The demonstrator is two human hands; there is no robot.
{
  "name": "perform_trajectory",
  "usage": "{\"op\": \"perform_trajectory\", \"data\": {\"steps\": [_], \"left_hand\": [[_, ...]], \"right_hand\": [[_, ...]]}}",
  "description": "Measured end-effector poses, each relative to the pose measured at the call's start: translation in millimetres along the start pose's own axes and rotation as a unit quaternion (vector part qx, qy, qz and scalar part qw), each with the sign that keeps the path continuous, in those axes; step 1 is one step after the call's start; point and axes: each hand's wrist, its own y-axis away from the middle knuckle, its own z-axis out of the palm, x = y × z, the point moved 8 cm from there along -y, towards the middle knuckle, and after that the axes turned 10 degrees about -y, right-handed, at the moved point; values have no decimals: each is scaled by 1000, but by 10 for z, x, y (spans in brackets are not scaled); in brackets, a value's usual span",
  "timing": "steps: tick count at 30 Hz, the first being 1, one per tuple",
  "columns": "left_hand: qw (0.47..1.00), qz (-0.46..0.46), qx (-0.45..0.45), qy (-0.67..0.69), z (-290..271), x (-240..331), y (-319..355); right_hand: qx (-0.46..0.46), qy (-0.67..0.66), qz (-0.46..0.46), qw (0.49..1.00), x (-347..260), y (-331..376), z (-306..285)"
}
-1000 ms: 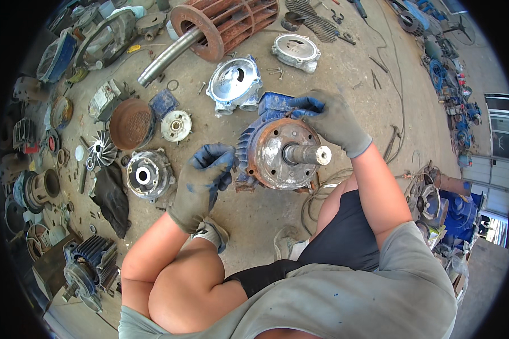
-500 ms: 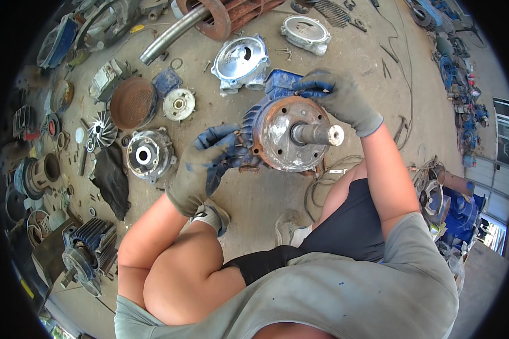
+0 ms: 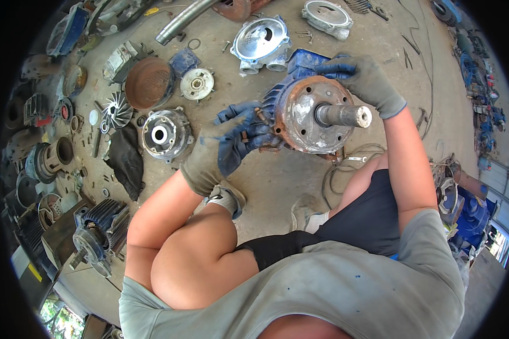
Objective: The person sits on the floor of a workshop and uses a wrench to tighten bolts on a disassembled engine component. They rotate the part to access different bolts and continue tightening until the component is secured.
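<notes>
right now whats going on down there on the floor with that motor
A person crouches over a blue electric motor standing on a concrete floor, its rusty end plate and bare shaft pointing up toward the camera. Both hands wear grey and blue gloves. The left hand grips the motor's finned side, and the right hand rests on the far rim of the end plate. Loose parts lie around it: a silver end cover, a fan impeller, a rusty round cap and another dark motor.
</notes>
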Motion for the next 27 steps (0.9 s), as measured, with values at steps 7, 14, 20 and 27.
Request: {"op": "perform_trajectory", "data": {"steps": [7, 14, 20, 27], "left_hand": [[985, 19, 7, -170, 109, 83, 59], [962, 81, 26, -261, 173, 13, -17], [907, 103, 55, -404, 178, 10, -63], [660, 356, 17, -661, 597, 308, 78]], "right_hand": [[-12, -62, 68, 996, 62, -48, -16], [18, -29, 121, 992, 87, -105, -50], [48, -85, 238, 966, 148, -143, 20], [40, -28, 257, 965, 59, -89, 40]]}}
